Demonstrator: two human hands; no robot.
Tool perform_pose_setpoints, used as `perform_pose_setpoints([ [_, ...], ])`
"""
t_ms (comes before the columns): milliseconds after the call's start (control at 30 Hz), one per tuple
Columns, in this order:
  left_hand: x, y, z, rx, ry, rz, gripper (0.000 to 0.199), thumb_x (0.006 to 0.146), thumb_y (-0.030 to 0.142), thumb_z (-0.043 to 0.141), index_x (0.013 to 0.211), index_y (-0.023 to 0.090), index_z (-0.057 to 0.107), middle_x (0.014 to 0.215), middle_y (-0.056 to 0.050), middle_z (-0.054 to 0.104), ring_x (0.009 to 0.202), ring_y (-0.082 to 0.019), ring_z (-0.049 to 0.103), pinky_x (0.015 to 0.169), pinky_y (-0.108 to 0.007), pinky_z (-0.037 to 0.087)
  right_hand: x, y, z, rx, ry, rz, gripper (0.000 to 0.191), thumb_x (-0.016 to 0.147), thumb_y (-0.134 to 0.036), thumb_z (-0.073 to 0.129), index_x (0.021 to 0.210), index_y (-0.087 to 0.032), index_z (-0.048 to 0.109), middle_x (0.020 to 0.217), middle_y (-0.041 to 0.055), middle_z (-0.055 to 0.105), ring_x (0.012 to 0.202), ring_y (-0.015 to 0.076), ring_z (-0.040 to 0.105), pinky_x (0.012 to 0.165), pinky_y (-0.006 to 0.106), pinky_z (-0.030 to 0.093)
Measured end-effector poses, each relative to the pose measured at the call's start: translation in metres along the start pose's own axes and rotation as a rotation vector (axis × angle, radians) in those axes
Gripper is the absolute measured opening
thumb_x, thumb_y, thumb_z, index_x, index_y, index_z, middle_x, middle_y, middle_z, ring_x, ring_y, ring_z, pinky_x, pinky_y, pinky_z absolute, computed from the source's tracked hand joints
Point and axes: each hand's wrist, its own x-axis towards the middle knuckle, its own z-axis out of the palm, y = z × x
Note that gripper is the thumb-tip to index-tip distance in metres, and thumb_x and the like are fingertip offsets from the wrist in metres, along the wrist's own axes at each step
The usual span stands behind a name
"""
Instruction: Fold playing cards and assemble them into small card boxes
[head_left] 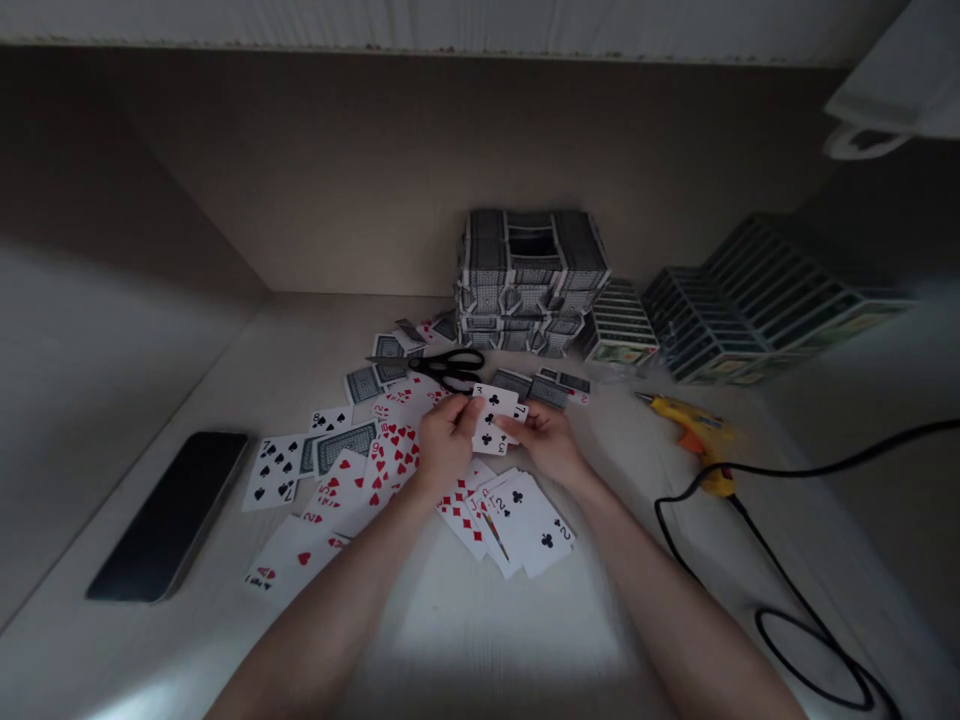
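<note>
Between my hands is a three of clubs playing card (489,425), with part of another card showing behind its right edge. My left hand (448,440) pinches the left side, thumb on the face. From the right, my right hand (551,440) grips the cards with its thumb across the front. Loose cards lie face up beneath and left of my hands, among them a seven of spades (274,468) and a two of clubs (529,520). Black-handled scissors (442,365) rest on cards just beyond my left hand.
A box-like structure built of folded cards (532,280) stands at the back. To its right are stacked card boxes (765,300). A yellow glue gun (697,430) with a black cord lies at right, a dark phone (169,515) at left. A white shelf edge (450,30) hangs overhead.
</note>
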Motion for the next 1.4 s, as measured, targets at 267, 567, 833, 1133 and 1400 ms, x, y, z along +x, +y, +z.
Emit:
perform_pose_setpoints([
  [267,-0.0007,0.0037,0.0008,0.284,0.006,0.162,0.032,0.087,0.034,0.038,0.06,0.018,0.045,0.057,0.0,0.047,0.055,-0.012,0.041,0.054,-0.024,0.026,-0.0015,-0.0051,0.0013,0.005,-0.003,0.006,0.033,0.053,-0.042,0.076,0.07,-0.016,0.064,0.056,-0.0002,0.064,0.049,0.0127,0.056,0.047,0.027,0.049],
  [567,-0.0027,0.005,0.0009,0.128,-0.007,0.141,0.043,0.083,0.04,0.042,0.046,0.018,0.04,0.044,0.002,0.038,0.046,-0.01,0.032,0.05,-0.026,0.021,-0.0018,-0.0088,-0.0012,0.02,-0.037,0.007,0.033,0.051,-0.04,0.077,0.073,-0.017,0.067,0.059,-0.0001,0.066,0.05,0.0122,0.056,0.047,0.026,0.049],
  [833,-0.002,0.0049,-0.0009,0.091,0.017,0.117,0.051,0.082,0.041,0.042,0.039,0.018,0.029,0.038,0.003,0.029,0.042,-0.009,0.027,0.046,-0.026,0.019,-0.0024,-0.003,0.0012,-0.002,-0.05,0.026,0.031,0.055,-0.039,0.075,0.075,-0.016,0.068,0.057,-0.0005,0.064,0.049,0.0121,0.055,0.045,0.024,0.047],
  [1133,0.0017,0.0002,-0.0024,0.137,-0.038,0.019,0.052,0.084,0.046,0.038,0.041,0.017,0.037,0.039,0.002,0.038,0.041,-0.009,0.034,0.045,-0.024,0.022,-0.0019,-0.0042,0.0025,-0.006,-0.004,0.007,0.029,0.057,-0.039,0.074,0.075,-0.018,0.067,0.06,-0.0002,0.066,0.05,0.0117,0.055,0.045,0.024,0.048],
  [1400,0.0035,-0.0017,-0.0033,0.121,0.018,0.095,0.033,0.086,0.037,0.038,0.06,0.018,0.042,0.053,0.003,0.043,0.052,-0.009,0.04,0.049,-0.021,0.028,-0.0021,0.0001,0.0031,-0.11,-0.025,-0.021,0.03,0.059,-0.043,0.072,0.07,-0.015,0.064,0.057,0.0,0.062,0.048,0.0107,0.053,0.043,0.023,0.046],
])
